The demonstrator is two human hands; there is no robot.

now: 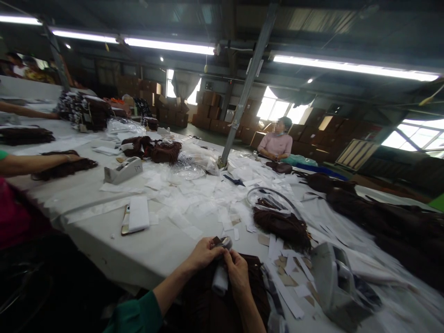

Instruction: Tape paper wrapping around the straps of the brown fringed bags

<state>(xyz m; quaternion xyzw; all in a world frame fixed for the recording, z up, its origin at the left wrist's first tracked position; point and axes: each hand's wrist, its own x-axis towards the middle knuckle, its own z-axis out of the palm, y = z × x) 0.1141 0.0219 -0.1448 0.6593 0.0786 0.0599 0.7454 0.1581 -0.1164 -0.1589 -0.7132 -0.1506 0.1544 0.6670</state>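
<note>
My left hand [204, 253] is closed, thumb against fingers, on a small shiny greyish piece [226, 242] with a brown end showing beside it. From the other side my right hand [237, 269] pinches the same piece, its fingertips close to the left thumb. A white wrapped strip [220, 280] hangs just below the fingers. Beneath both hands lies a dark brown item [204, 300], bag-like, at the table's near edge; my wrists partly cover it. Whether the shiny piece is metal or wrapping I cannot tell.
A grey tape dispenser [331, 282] stands at right, another dispenser [126, 170] farther left. A phone [137, 215] lies on the table. Paper scraps [194, 203] and a brown bundle [280, 224] are ahead. A co-worker's hand [71, 158] rests on brown items; another person [277, 141] sits opposite.
</note>
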